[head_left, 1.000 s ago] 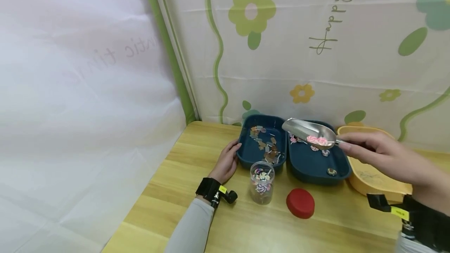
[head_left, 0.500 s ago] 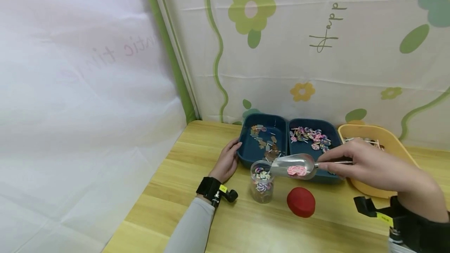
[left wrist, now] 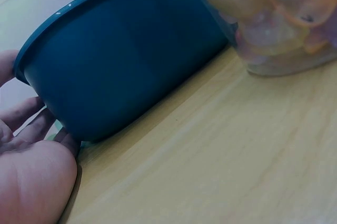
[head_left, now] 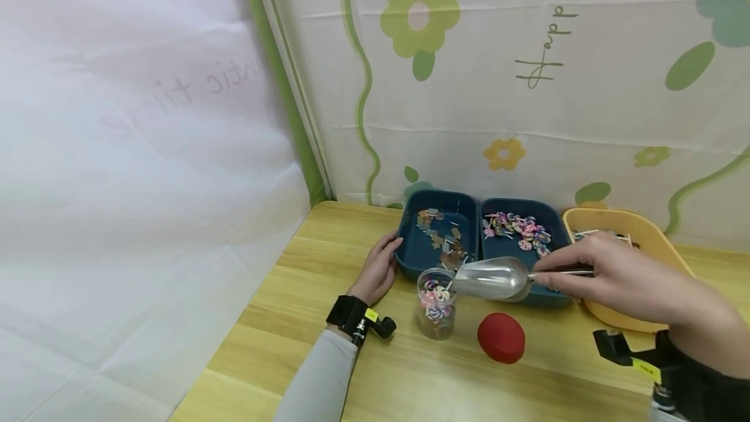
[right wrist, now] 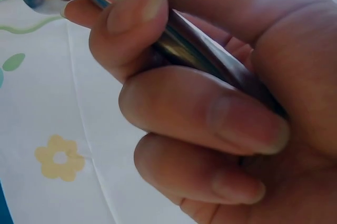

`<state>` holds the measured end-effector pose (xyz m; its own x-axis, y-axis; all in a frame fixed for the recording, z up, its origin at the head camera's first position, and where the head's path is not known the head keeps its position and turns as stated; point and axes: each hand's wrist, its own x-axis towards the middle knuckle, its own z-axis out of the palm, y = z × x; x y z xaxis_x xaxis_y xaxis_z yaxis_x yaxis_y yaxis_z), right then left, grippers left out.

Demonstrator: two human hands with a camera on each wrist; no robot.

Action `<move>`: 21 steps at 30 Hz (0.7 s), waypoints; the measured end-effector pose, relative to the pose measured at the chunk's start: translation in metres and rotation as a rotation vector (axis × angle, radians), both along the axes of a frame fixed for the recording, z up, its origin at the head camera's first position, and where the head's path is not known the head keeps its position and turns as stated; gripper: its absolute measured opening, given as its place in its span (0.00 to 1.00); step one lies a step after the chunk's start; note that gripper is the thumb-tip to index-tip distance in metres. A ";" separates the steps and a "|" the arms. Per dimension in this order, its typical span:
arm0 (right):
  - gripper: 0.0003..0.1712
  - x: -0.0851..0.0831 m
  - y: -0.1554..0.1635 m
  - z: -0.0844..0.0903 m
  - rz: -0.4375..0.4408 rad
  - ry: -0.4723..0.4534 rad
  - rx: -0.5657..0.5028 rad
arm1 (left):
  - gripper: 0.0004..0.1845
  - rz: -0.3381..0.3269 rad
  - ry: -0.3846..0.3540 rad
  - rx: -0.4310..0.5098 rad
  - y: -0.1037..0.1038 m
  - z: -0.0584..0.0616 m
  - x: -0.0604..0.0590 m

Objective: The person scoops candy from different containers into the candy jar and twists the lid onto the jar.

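- Flower-printed cloth hangs behind the wooden surface (head_left: 328, 259), where 2 blue trays and 1 yellow tray (head_left: 641, 230) line up against it.
- My right hand (head_left: 615, 275) has its fingers (right wrist: 200, 113) curled round the handle of the metal scoop (head_left: 492, 277), mouth tipped over the clear jar (head_left: 436, 305) so the candies drop inside.
- My left hand (head_left: 377, 272) rests with relaxed fingers (left wrist: 26, 116) against the left blue tray (left wrist: 121, 71), steadying it.
- Beside the jar lies its red lid (head_left: 500, 337), off so the mouth is free.

free: table front (head_left: 410, 376) (bare wood) | blocked: jar (head_left: 436, 308), red lid (head_left: 500, 337), trays (head_left: 436, 266) behind
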<state>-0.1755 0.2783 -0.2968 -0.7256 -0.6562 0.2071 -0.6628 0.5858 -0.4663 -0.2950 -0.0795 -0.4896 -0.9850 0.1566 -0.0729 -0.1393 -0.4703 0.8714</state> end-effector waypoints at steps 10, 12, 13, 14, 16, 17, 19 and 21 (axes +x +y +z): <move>0.13 0.006 0.020 -0.003 -0.127 0.064 -0.022 | 0.27 0.000 0.005 -0.006 -0.001 0.001 0.003; 0.13 0.007 0.026 -0.003 -0.149 0.045 -0.010 | 0.27 0.005 -0.001 -0.006 -0.002 0.002 0.003; 0.13 0.007 0.029 -0.003 -0.165 0.037 -0.001 | 0.27 0.005 -0.004 -0.006 -0.002 0.002 0.004; 0.13 0.008 0.032 -0.003 -0.182 0.030 0.009 | 0.26 0.005 -0.004 -0.006 -0.002 0.002 0.004; 0.13 0.008 0.039 -0.004 -0.213 0.042 0.027 | 0.26 0.005 -0.008 -0.006 -0.002 0.002 0.004; 0.13 0.008 0.042 -0.004 -0.230 0.054 0.036 | 0.26 0.004 -0.008 -0.004 -0.002 0.003 0.004; 0.12 0.009 0.047 -0.004 -0.258 0.070 0.041 | 0.27 0.002 -0.008 -0.002 -0.002 0.003 0.003; 0.11 0.009 0.050 -0.003 -0.285 0.062 0.056 | 0.27 0.004 -0.010 0.000 -0.002 0.003 0.002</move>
